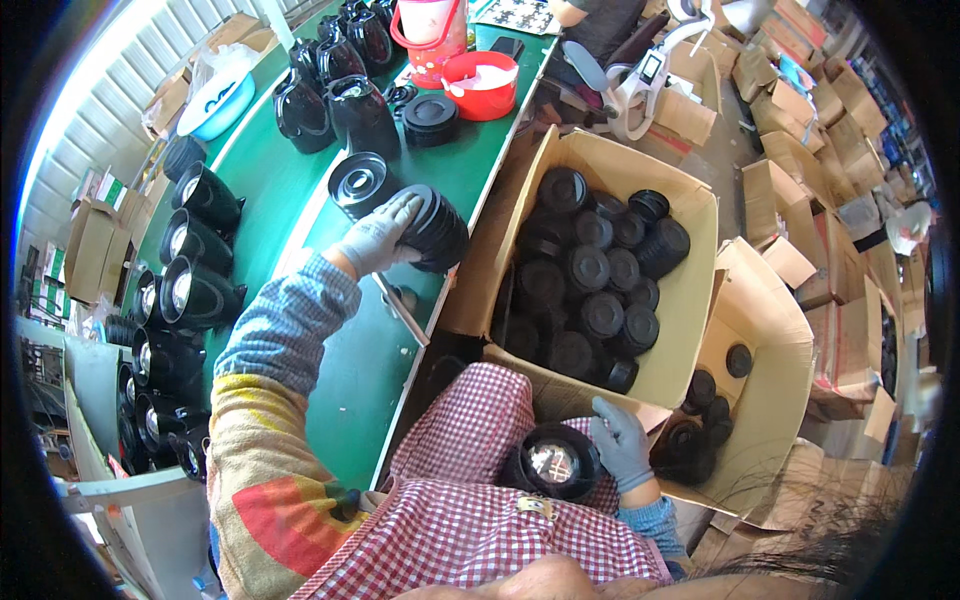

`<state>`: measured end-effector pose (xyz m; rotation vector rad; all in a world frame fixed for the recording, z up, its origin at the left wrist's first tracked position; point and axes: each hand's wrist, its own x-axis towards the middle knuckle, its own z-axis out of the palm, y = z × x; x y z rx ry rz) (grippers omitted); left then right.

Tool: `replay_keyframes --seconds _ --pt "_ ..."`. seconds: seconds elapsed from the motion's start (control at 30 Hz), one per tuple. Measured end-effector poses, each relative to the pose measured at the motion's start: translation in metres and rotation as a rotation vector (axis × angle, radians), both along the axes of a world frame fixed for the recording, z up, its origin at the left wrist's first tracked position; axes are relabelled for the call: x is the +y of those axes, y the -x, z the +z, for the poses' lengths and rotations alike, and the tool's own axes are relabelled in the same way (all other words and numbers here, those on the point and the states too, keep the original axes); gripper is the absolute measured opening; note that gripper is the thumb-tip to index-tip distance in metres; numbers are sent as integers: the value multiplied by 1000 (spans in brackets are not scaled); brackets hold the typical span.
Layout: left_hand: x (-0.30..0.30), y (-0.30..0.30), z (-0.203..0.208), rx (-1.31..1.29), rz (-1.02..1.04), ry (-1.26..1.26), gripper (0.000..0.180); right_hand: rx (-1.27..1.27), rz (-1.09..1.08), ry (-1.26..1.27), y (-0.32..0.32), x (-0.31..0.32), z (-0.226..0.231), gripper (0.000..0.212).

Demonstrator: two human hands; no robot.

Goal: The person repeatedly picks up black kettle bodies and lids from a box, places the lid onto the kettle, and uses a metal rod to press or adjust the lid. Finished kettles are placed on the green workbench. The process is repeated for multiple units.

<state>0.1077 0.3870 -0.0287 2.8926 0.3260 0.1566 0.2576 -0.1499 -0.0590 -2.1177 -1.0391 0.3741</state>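
Note:
My left hand point(381, 238), in a grey glove, reaches out over the green table. Its fingers are closed on a leaning stack of black round plastic caps point(438, 235). Just beyond that hand stands a black round part with a ringed top point(362, 182). On my lap, against a red checked apron, a black jug point(552, 462) rests with its round mouth up and a silvery inside showing. My right hand point(622, 445), gloved in grey too, is beside the jug with its fingers stretched out. Whether it touches the jug's side I cannot tell.
Right of the table, a cardboard box point(698, 290) holds many black caps, and a second box point(775, 400) holds several more. Black jugs point(200, 245) line the table's left side; others point(360, 112) stand farther back near a red bucket point(480, 88). A metal bar point(400, 310) lies by the table edge.

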Motion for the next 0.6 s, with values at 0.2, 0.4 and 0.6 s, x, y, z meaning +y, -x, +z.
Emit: replay_keyframes --seconds 0.2,0.4,0.6 --pt "13 2 -5 -111 171 379 90 60 28 -56 7 0 2 34" --pt "-19 4 39 -530 186 3 71 -4 24 -216 4 -11 1 31" --pt "-172 26 125 -310 -195 789 57 3 125 -466 -6 6 81 48"
